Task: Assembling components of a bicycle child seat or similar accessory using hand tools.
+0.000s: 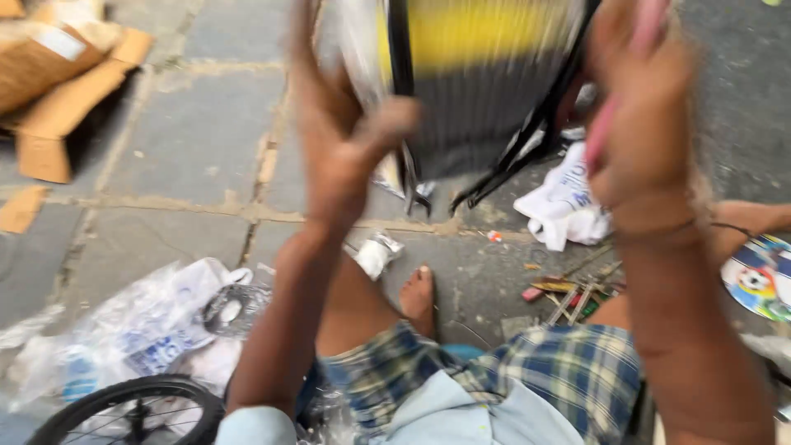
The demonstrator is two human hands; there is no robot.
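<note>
Person seated on a stone-paved floor (189, 132), both arms raised toward a blurred yellow and black frame (478, 91) held up at the far middle of the scene. Left hand (338, 140) is against the left edge of the frame, fingers spread upward and thumb out to the right; whether this grip is closed on the frame cannot be told through the motion blur. Right hand (643, 124) is at the frame's right edge, its grip closed around a pink tool (618, 99) that runs up and down through the fist. Black struts hang from the frame's lower end toward the floor. A bare foot (418, 295) rests on the floor below the frame. Near left: a bicycle wheel (132, 412) and crumpled clear plastic bags (140, 321). Far left: torn cardboard (58, 74). Right of the frame, a white cloth (560, 206); nearer, a small pile of hand tools (577, 292). At the right edge, a round coloured disc (758, 276).
</note>
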